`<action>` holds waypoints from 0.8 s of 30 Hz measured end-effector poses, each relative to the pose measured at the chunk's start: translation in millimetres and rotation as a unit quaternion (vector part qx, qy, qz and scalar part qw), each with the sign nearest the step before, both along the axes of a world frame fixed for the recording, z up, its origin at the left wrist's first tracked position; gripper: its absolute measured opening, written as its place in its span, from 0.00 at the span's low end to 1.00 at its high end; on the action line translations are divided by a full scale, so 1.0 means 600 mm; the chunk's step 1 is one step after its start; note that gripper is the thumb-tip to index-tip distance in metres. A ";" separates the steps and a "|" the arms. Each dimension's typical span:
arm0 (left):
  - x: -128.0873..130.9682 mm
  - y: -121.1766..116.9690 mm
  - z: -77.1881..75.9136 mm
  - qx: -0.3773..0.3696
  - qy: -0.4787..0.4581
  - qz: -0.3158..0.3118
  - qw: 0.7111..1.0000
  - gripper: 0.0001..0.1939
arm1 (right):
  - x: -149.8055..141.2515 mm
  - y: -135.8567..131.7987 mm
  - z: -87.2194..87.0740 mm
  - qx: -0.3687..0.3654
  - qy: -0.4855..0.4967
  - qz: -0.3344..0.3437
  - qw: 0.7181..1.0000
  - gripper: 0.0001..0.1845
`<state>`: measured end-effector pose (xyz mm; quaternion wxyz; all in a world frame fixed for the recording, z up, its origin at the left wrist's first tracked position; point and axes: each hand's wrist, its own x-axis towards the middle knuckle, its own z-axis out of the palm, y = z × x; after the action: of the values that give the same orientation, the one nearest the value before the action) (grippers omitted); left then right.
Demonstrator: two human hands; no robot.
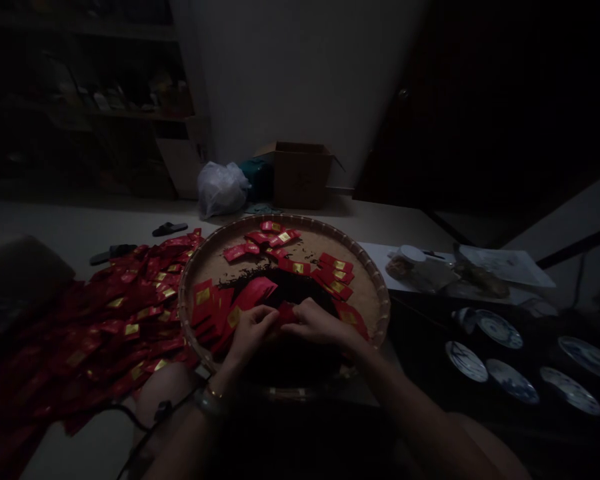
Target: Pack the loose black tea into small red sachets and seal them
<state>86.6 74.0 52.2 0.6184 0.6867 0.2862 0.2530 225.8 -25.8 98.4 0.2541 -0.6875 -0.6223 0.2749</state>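
Note:
Both my hands are over a round woven bamboo tray [380, 287]. A red packet [286, 312] is between them, partly hidden by the fingers. My left hand [251, 331] pinches the packet's left edge with thumb and forefinger. At its other side, my right hand [316, 321] is closed on the same packet with curled fingers. Dark loose leaves, like tea [240, 279], are heaped in the tray under and around the hands. Several red packets with gold labels [337, 283] lie at the right of the tray, more red packets [275, 243] at its far side, and others at its left.
A large pile of red packets [145, 313] spreads over the floor at left, near dark slippers [170, 229]. Beyond the tray are a white plastic bag [223, 189] and an open cardboard box [303, 177]. Blue-and-white plates [513, 381] lie on a dark surface at right.

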 end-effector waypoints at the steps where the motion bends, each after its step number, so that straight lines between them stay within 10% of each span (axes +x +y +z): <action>1: 0.001 0.001 0.000 -0.002 -0.001 -0.003 1.000 0.15 | 0.001 -0.001 -0.001 0.008 0.008 0.005 1.000 0.14; 17: 0.018 0.079 -0.041 -0.041 0.029 0.050 0.997 0.25 | 0.030 0.000 -0.008 -0.026 0.257 0.000 0.966 0.21; 24: 0.002 0.068 -0.007 -0.265 0.037 -0.062 0.962 0.25 | 0.038 0.015 0.003 -0.049 0.300 0.005 0.953 0.30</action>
<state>87.5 114.7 48.1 0.7816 0.5239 0.3224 0.1032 248.8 -16.6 100.0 0.3936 -0.5816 -0.5070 0.4999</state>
